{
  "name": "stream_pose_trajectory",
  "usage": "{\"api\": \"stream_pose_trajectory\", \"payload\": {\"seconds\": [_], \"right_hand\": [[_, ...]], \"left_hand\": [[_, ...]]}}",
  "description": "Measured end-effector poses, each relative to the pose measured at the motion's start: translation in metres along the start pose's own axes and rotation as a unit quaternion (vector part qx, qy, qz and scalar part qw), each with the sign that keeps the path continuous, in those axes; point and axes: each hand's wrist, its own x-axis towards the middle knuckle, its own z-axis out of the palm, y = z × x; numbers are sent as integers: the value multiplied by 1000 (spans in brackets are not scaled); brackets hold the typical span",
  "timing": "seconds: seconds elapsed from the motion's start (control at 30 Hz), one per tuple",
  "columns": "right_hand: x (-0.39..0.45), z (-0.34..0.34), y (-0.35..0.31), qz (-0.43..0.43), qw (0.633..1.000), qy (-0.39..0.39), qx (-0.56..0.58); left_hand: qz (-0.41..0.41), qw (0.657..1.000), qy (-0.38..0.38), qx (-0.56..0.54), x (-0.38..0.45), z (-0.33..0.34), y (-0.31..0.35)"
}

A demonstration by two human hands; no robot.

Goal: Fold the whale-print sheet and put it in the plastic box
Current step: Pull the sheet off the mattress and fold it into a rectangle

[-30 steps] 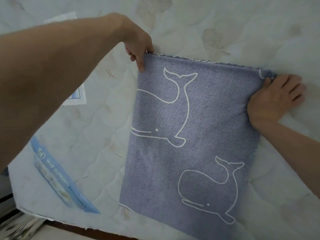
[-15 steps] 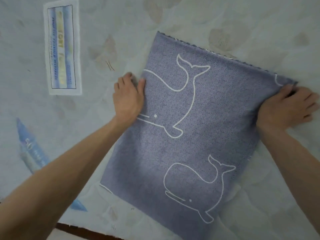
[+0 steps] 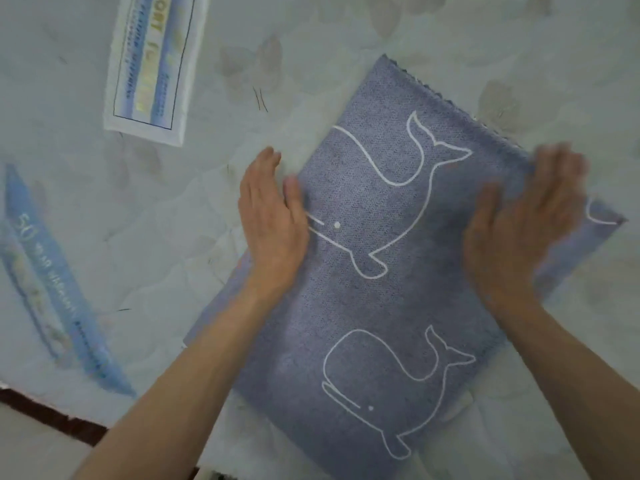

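Surface: quilted white mattress (image 3: 86, 209), leaf pattern; dark edge strip near left. White label (image 3: 156, 64) far left, blue warranty tag (image 3: 52, 289) left. Bare mattress left and far of sheet. Whale-print sheet (image 3: 381, 306) folded, flat, centre-right. Left hand (image 3: 273, 223) flat on sheet's left edge, fingers extended together. Right hand (image 3: 523, 226) blurred, flat on right part, fingers spread, gripping nothing.

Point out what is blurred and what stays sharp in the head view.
Head view: the right hand is smeared by motion, its fingers ghosted; the left hand is only slightly soft; the whale outlines on the sheet read crisply; the labels on the mattress at the left edge are soft, their print mostly unreadable; light is even, without glare.
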Motion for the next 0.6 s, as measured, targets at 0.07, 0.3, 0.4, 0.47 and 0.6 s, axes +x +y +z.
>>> {"api": "stream_pose_trajectory", "payload": {"seconds": [0.07, 0.3, 0.4, 0.47, 0.6], "right_hand": [[-41, 23, -60, -341, 925, -165, 39], [-30, 112, -137, -703, 654, -261, -100], [41, 120, -128, -651, 717, -222, -113], [96, 114, -114, -571, 783, -207, -134], [167, 84, -93, -397, 880, -205, -158]], "left_hand": [[-26, 997, -65, 20, -66, -19, -13], [43, 950, -191, 244, -129, -24, -96], [4, 957, -172, 234, -150, -32, -120], [-54, 959, -169, 220, -176, -50, -144], [-76, 955, -200, 206, -197, -82, -170]]}}
